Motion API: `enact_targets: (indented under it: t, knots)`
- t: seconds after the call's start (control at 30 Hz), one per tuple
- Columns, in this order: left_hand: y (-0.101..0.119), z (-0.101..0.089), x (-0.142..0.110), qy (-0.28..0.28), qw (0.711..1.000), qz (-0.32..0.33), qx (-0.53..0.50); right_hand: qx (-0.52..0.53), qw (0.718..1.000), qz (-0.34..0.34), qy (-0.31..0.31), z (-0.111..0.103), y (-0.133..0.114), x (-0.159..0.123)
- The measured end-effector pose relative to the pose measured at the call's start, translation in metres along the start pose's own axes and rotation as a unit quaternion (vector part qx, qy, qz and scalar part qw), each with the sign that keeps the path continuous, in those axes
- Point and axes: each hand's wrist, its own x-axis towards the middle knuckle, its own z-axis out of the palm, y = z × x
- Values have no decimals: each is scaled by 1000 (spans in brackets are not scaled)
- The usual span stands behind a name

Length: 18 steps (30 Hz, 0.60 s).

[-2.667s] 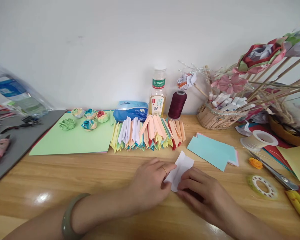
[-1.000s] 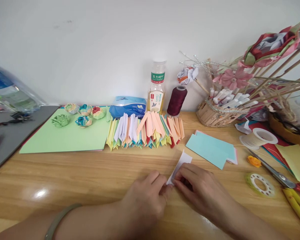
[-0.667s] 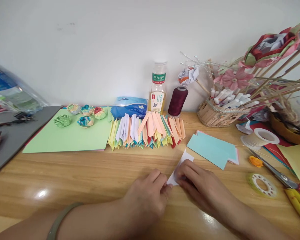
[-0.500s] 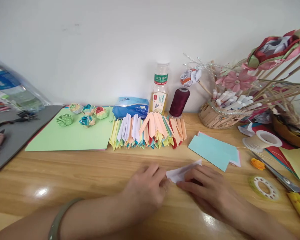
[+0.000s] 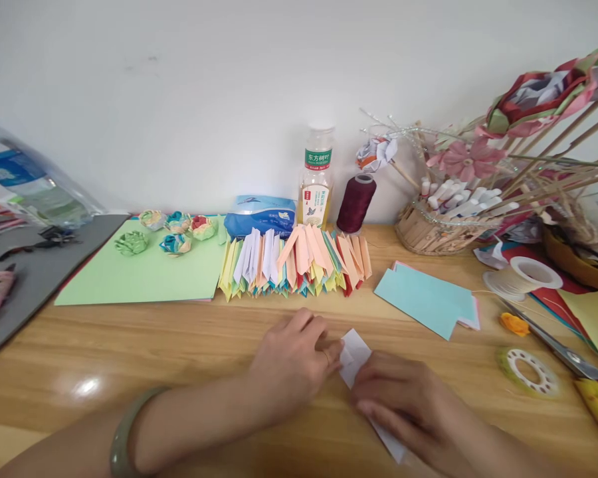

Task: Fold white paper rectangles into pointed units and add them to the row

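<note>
A narrow strip of folded white paper (image 5: 355, 355) lies slantwise on the wooden table (image 5: 179, 345), its upper end showing a small folded flap. My left hand (image 5: 296, 358), with a ring and a bangle on the wrist, pinches the strip's left edge near that end. Curled over the middle of the strip is my right hand (image 5: 411, 401), gripping it and hiding part of it; the lower end sticks out below the thumb. Beyond my hands stands a row of folded paper pieces (image 5: 294, 265) in many colours. Light blue paper slips (image 5: 423, 299) lie to the right.
Several paper flowers (image 5: 174, 242) sit on green sheets (image 5: 144, 282). At the back are a tissue pack (image 5: 260, 216), a bottle (image 5: 316, 179), a thread cone (image 5: 356, 202) and a basket (image 5: 433, 229) of pens. Scissors (image 5: 553, 342), a tape roll (image 5: 528, 372) and a spool (image 5: 523, 277) lie right.
The white paper has been turned, from pointing up and right to slanting down to the right, and is now narrower. My right hand has moved lower along it; my left hand has shifted slightly upward.
</note>
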Motion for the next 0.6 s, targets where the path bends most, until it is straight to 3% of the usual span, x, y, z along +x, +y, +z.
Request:
enact_targets:
  t: [0.07,0.13,0.27,0.43,0.6]
  knots:
    - [-2,2,1,18,1000,5,-13,-13,992,48,112,1,9,2]
    - [-4,3,2,29,999,7,-45,-56,979,112,160,1,14,5]
    - [-5,7,2,45,995,34,-80,-115,971,170,127,3,14,8]
    - [-7,12,1,55,994,91,-37,-146,965,148,161,12,17,3]
    - [-9,5,5,79,985,154,10,-225,953,48,197,14,21,0]
